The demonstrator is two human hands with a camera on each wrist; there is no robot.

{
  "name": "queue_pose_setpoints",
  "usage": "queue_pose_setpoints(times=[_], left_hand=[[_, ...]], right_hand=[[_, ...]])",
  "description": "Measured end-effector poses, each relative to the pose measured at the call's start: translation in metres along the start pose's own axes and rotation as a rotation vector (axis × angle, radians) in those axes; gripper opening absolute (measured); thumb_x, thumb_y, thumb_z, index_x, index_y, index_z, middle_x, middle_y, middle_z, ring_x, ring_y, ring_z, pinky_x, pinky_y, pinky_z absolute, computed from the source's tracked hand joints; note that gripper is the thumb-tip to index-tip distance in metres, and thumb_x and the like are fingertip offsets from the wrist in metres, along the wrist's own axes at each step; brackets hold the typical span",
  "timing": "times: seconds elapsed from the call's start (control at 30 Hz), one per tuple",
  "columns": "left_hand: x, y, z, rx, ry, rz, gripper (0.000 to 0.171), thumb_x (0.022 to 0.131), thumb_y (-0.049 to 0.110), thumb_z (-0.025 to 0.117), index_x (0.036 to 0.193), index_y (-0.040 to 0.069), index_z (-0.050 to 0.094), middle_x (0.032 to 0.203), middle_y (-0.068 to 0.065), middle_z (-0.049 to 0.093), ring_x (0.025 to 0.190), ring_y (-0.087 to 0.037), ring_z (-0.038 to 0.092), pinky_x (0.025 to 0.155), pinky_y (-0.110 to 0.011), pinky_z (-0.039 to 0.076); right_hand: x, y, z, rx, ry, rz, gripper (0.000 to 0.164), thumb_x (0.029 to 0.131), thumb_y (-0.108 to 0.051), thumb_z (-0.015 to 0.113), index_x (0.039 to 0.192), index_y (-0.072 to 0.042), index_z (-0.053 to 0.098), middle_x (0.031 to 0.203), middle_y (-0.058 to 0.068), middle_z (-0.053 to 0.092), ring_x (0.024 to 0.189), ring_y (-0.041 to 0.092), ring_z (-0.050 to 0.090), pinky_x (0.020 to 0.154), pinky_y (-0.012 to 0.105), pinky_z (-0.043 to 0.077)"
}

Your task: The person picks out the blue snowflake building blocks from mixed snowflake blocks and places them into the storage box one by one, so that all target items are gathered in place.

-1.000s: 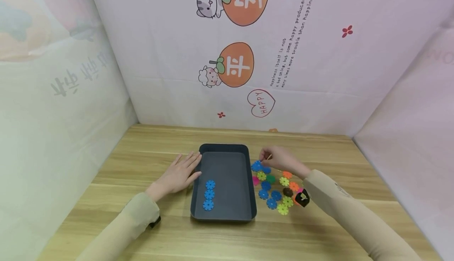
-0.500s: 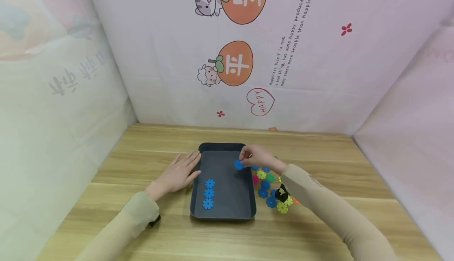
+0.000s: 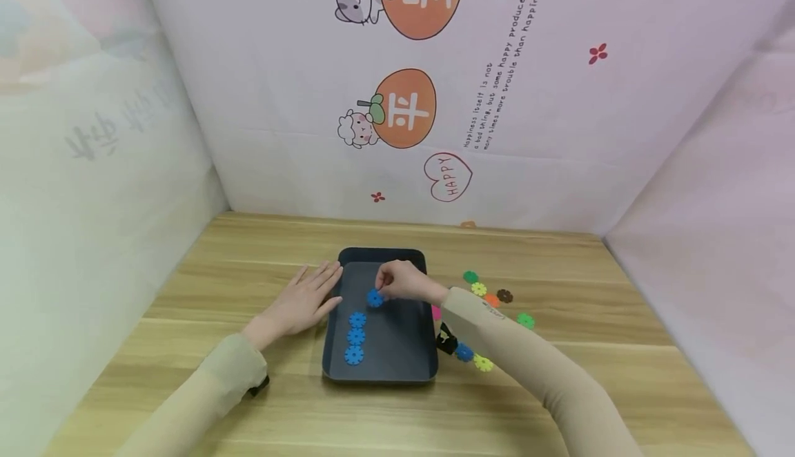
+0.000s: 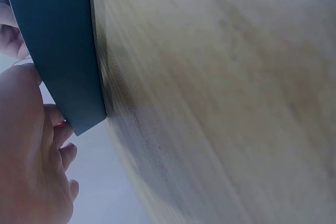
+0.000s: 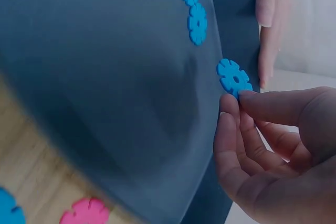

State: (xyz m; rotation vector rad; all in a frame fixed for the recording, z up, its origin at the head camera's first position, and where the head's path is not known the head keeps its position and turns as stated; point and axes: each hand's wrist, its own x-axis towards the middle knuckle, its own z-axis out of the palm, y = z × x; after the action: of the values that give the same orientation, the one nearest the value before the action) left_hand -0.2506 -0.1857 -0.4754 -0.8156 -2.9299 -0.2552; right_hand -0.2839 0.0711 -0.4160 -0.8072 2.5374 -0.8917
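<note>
My right hand [image 3: 404,282] pinches a blue snowflake disc [image 5: 234,78] by its edge between thumb and fingertips, over the dark grey tray [image 3: 397,346]. Three more blue snowflake discs [image 3: 356,337] lie in a column along the tray's left side, nearer to me than the held one. With fingers straight, my left hand [image 3: 298,305] rests against the tray's left rim. In the left wrist view its fingers show at the outside of the tray wall [image 4: 58,40].
Right of the tray, loose snowflake discs lie on the wooden table [image 3: 534,402]: a green disc [image 3: 525,320], a brown disc [image 3: 504,295], a pink disc [image 5: 85,212] and several others, some hidden under my right forearm. A printed cloth wall [image 3: 522,195] stands behind the table.
My right hand has picked a blue snowflake disc out of the loose discs and carried it left over the tray. My left hand has stayed at the tray's rim.
</note>
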Motion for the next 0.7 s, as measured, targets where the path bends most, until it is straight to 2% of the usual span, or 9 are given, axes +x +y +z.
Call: queue_pose_setpoints(times=[0.27,0.7], left_hand=[[-0.002,-0.001,-0.004,0.001,-0.011,0.006,0.065,0.105,0.046,0.042,0.157,0.01,0.029,0.165,-0.008,0.028,0.153,-0.03,0.025,0.124,-0.059,0.018],[-0.001,-0.001,-0.003,0.008,-0.014,0.001,0.064,0.105,0.044,0.044,0.157,0.011,0.029,0.165,-0.007,0.027,0.153,-0.029,0.025,0.124,-0.059,0.018]], right_hand=[[0.017,-0.003,0.015,0.01,0.001,0.046,0.004,0.092,-0.001,0.066,0.094,0.001,0.068,0.083,0.012,0.07,0.073,0.021,0.068,0.067,0.024,0.057],[0.032,-0.002,0.026,-0.009,-0.039,0.096,0.005,0.092,-0.001,0.065,0.094,-0.001,0.07,0.083,0.012,0.072,0.078,0.027,0.072,0.069,0.029,0.06]])
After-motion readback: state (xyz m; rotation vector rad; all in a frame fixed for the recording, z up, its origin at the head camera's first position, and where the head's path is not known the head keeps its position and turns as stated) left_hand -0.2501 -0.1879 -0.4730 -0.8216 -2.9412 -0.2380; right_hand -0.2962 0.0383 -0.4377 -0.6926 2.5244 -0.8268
